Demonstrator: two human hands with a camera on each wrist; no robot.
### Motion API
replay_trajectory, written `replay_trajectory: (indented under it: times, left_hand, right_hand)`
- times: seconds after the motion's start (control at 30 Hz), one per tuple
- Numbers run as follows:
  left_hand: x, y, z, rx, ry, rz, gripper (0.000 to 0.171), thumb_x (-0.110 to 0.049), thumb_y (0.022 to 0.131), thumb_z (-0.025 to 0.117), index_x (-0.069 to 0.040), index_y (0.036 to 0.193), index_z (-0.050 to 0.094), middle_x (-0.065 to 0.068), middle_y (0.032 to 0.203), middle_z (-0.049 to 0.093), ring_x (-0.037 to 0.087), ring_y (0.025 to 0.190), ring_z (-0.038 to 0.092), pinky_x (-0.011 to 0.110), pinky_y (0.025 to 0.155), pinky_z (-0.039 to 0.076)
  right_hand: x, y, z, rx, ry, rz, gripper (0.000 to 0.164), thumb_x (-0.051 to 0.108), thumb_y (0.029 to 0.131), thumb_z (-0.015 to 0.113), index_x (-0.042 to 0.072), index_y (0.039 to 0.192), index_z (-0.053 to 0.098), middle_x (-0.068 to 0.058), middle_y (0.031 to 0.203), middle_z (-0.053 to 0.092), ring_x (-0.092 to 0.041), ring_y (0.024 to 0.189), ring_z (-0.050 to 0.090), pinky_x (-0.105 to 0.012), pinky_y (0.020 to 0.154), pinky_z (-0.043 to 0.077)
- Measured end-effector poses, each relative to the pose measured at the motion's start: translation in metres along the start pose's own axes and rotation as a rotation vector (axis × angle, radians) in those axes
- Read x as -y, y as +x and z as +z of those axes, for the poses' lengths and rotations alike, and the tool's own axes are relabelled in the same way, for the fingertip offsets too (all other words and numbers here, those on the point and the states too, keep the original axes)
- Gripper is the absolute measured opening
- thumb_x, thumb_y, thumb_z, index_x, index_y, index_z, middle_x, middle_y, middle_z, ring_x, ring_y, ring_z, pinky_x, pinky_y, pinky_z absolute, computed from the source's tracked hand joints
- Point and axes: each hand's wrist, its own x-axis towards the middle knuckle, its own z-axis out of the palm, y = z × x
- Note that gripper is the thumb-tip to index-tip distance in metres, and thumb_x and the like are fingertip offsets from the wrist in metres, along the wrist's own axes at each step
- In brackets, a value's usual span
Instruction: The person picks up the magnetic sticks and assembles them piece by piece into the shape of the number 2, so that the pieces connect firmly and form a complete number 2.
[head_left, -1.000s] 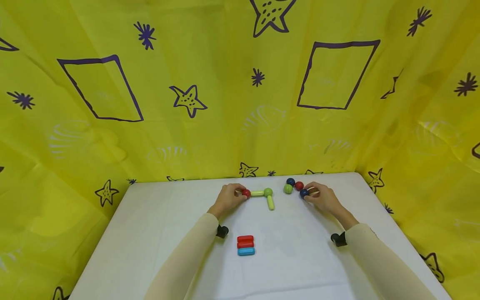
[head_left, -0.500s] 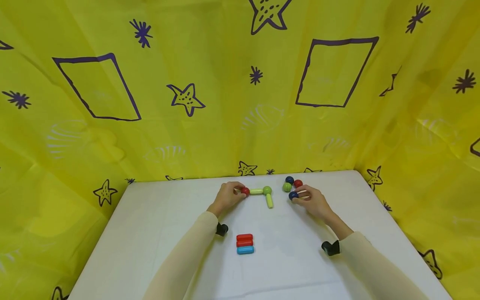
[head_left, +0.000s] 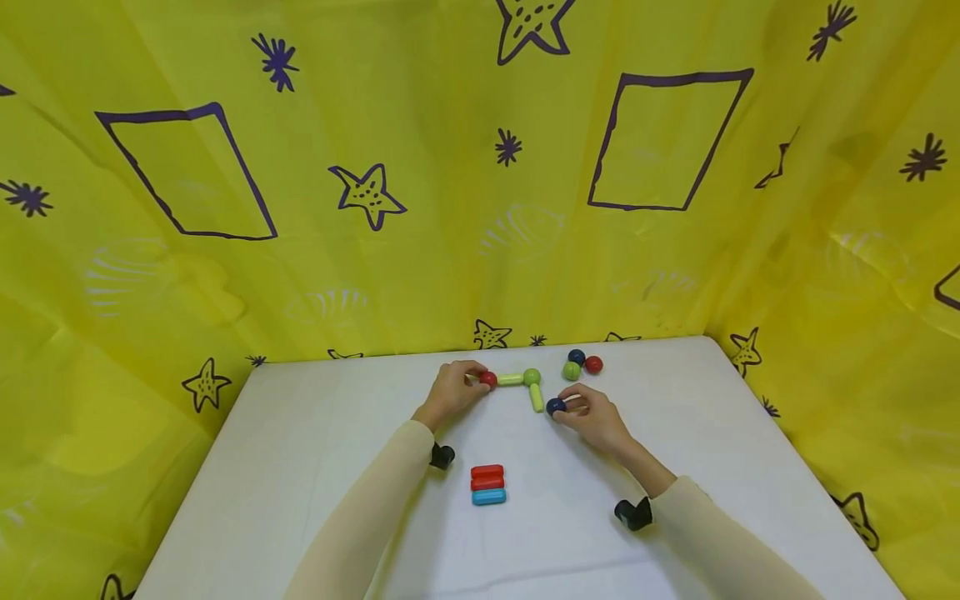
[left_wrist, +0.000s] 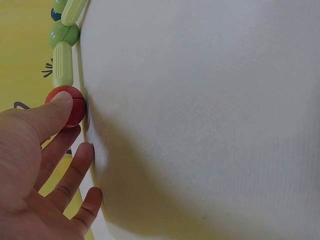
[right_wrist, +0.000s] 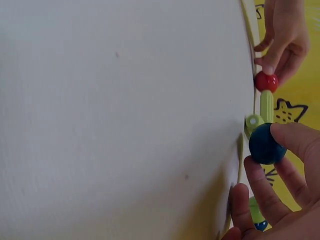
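My left hand [head_left: 452,392] pinches a red ball [left_wrist: 75,107] between thumb and fingers at the left end of a joined piece. From that ball a light green rod [head_left: 511,379] runs right to a green ball [head_left: 532,377]. A second light green rod [head_left: 536,397] points from the green ball toward me, its near end bare. Just right of that end, my right hand [head_left: 597,419] holds a dark blue ball [right_wrist: 266,143] by thumb and fingertips. In the right wrist view the blue ball overlaps part of the green piece.
Behind my right hand lie a loose dark blue ball [head_left: 576,357], a red ball [head_left: 593,364] and a green ball [head_left: 572,371]. Nearer me, two red rods [head_left: 487,477] and a blue rod [head_left: 489,497] lie side by side on the white table [head_left: 315,492]. Yellow cloth [head_left: 420,275] surrounds the table.
My right hand has carried the dark blue ball left and toward me, from the loose balls to beside the second green rod. My left hand keeps its hold on the red ball.
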Motion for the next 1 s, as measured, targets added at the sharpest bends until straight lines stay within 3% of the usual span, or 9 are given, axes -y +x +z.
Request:
replay_trajectory:
  times: [0.23, 0.47, 1.0]
  left_hand:
    - [-0.002, -0.001, -0.001, -0.001, -0.002, 0.002, 0.028, -0.016, 0.094, 0.077, -0.009, 0.121, 0.074, 0.007, 0.116, 0.073, 0.021, 0.094, 0.060, 0.034, 0.083, 0.052]
    - [-0.002, -0.001, -0.001, -0.001, 0.013, -0.003, 0.028, -0.017, 0.094, 0.077, -0.010, 0.121, 0.074, 0.004, 0.114, 0.072, 0.020, 0.094, 0.059, 0.033, 0.083, 0.052]
    - [-0.003, -0.001, -0.002, 0.001, 0.032, 0.003, 0.029, -0.018, 0.094, 0.077, -0.011, 0.122, 0.074, 0.003, 0.113, 0.073, 0.020, 0.092, 0.057, 0.034, 0.082, 0.049]
  right_hand:
    - [0.005, -0.005, 0.010, -0.028, -0.066, 0.008, 0.027, 0.016, 0.092, 0.078, 0.011, 0.116, 0.068, -0.009, 0.109, 0.074, -0.029, 0.100, 0.064, -0.048, 0.088, 0.052]
    - [0.006, -0.008, 0.014, -0.031, -0.093, 0.007, 0.028, 0.019, 0.092, 0.079, 0.011, 0.116, 0.068, -0.007, 0.113, 0.073, -0.025, 0.096, 0.059, -0.039, 0.083, 0.046]
    - [0.005, -0.011, 0.012, -0.022, -0.092, -0.019, 0.027, 0.018, 0.092, 0.078, 0.016, 0.118, 0.070, -0.009, 0.110, 0.074, -0.024, 0.092, 0.058, -0.035, 0.076, 0.044]
